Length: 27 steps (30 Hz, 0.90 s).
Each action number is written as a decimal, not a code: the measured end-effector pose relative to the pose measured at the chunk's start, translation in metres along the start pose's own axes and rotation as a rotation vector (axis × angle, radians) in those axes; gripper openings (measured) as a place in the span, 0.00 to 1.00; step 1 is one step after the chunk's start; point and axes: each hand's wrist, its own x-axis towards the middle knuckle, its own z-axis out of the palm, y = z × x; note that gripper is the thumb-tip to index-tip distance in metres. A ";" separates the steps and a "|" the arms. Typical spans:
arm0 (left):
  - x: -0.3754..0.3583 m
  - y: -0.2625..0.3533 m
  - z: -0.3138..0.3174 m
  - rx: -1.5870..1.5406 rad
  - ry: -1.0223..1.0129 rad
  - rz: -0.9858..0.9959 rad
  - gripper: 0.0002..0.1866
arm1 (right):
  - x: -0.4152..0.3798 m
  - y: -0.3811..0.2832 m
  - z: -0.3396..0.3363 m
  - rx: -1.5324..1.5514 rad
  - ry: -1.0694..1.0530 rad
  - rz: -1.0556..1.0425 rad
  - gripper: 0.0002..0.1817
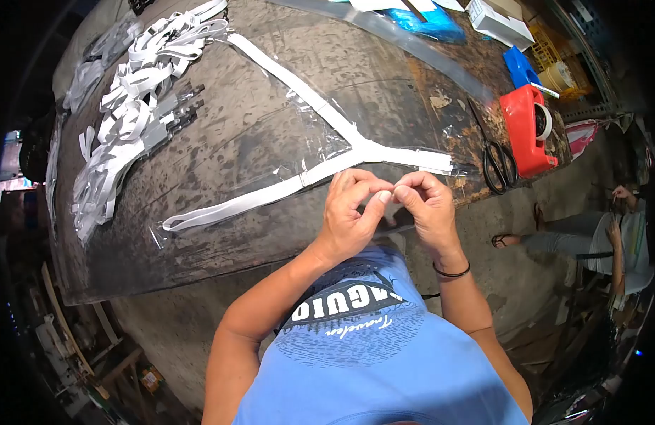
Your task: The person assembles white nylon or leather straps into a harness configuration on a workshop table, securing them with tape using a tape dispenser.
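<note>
My left hand (352, 212) and my right hand (428, 209) meet at the fingertips over the table's front edge. Both are pinched; anything between the fingers is too small to make out. Just beyond them lies a Y-shaped white strap (370, 151) with clear plastic around parts of it. One arm of it runs to the left and ends in a loop, another reaches toward the back, and a short one points right. A pile of white straps (132, 117), some with grey pieces, lies at the left of the table.
Black scissors (496, 159) and a red tape dispenser (522, 131) are at the table's right end. Behind them are a blue object (520, 67), a white box (499, 25) and a blue plastic bundle (430, 25). Another person (604, 241) is off to the right.
</note>
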 end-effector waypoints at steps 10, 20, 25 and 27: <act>0.060 -0.059 -0.030 0.744 -0.144 0.316 0.06 | 0.088 0.002 -0.002 -0.455 -0.080 -0.265 0.18; 0.056 -0.065 -0.033 0.745 -0.093 0.359 0.09 | 0.119 -0.004 0.013 -0.857 -0.317 -0.111 0.40; 0.044 -0.065 -0.041 0.873 -0.226 0.408 0.17 | 0.119 -0.007 0.014 -0.862 -0.308 -0.112 0.40; 0.042 -0.066 -0.041 0.866 -0.227 0.396 0.17 | 0.120 -0.008 0.010 -0.857 -0.287 -0.107 0.36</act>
